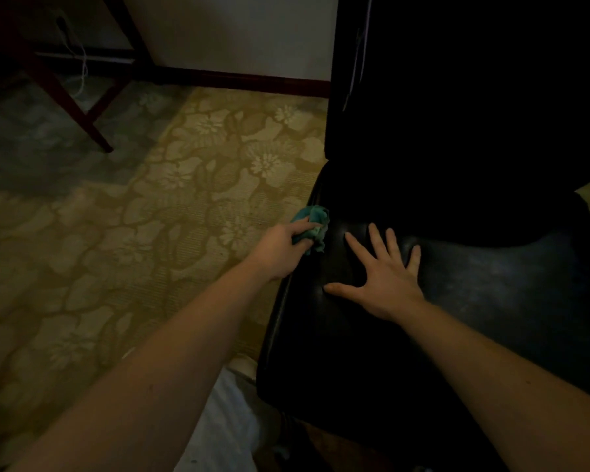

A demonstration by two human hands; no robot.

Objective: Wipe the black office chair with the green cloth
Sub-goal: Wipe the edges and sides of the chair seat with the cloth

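The floor (31, 172) has a yellow-green carpet (191, 185) with big flowers on it. The black office chair (457, 267) stands on it at the right. Dark red wooden legs (71, 103) stand on it at the far left, and a white cord (82, 68) hangs down to the floor beside them. Something white (225, 420) lies on the floor near the chair's front.

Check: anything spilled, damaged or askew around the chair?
Nothing looks spilled or broken. The seat of the black office chair has a dull greyish patch toward the right of the view; it could be dust or glare, and it is too dim to tell. A white cord hangs loose under the wooden table.
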